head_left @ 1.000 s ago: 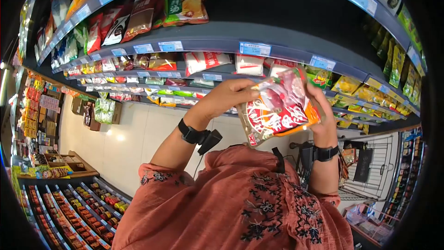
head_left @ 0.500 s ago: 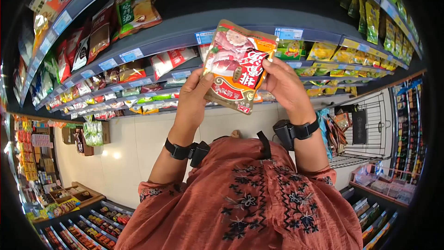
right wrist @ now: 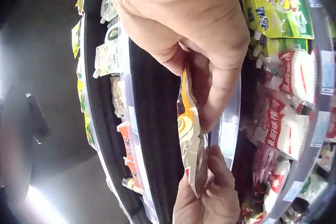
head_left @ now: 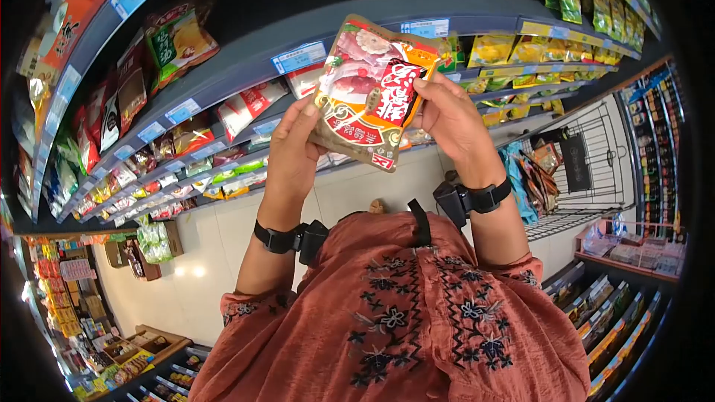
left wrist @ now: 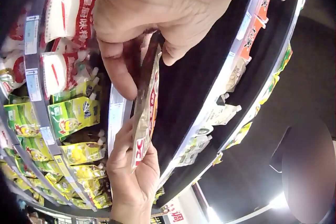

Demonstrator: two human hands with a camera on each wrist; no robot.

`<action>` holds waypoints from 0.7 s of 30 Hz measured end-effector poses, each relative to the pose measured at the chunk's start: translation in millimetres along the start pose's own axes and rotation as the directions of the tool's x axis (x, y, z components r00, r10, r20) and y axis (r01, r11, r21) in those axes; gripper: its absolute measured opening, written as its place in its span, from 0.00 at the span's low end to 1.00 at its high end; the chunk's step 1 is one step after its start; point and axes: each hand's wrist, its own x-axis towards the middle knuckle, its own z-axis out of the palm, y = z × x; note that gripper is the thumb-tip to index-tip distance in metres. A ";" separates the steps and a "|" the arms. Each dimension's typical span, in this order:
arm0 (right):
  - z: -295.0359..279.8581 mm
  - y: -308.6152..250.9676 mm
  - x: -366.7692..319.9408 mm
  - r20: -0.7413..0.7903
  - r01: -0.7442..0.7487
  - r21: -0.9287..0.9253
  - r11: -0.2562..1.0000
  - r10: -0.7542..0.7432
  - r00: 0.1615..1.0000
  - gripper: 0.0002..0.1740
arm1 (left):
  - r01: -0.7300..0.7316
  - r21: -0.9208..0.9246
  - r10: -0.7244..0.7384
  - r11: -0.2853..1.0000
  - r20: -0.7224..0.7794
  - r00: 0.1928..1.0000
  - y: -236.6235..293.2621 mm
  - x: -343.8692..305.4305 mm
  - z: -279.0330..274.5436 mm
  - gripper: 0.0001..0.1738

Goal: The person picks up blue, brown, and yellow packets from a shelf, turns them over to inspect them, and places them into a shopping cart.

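A flat food pouch point(head_left: 370, 91) with red, orange and brown print is held up in front of the grey store shelves point(head_left: 246, 59). My left hand point(head_left: 294, 150) grips its left edge, thumb on the front. On the other side my right hand point(head_left: 449, 120) pinches the right edge. The left wrist view shows the pouch point(left wrist: 146, 103) edge-on between my left hand point(left wrist: 152, 19) above and my right hand point(left wrist: 131, 176) below. Seen from the right wrist, the pouch point(right wrist: 190, 134) hangs edge-on under my right hand point(right wrist: 194, 29).
Shelves of packaged sauces and snacks point(head_left: 171, 37) curve across the upper view. A wire shopping cart point(head_left: 588, 171) holding several packets stands at the right. Low display racks point(head_left: 603, 320) run along the floor on both sides. A pale tiled floor point(head_left: 201, 253) lies below.
The pouch was turned from tilted at the right to upright in front of me and raised a little. Both hands kept hold of it, and the view swung left along the shelves.
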 end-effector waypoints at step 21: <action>-138.0 -39.3 -140.5 -0.278 0.241 0.231 0.943 -0.173 0.945 0.23 | 0.140 0.407 -0.325 0.903 0.431 0.842 -73.8 11.3 123.5 0.25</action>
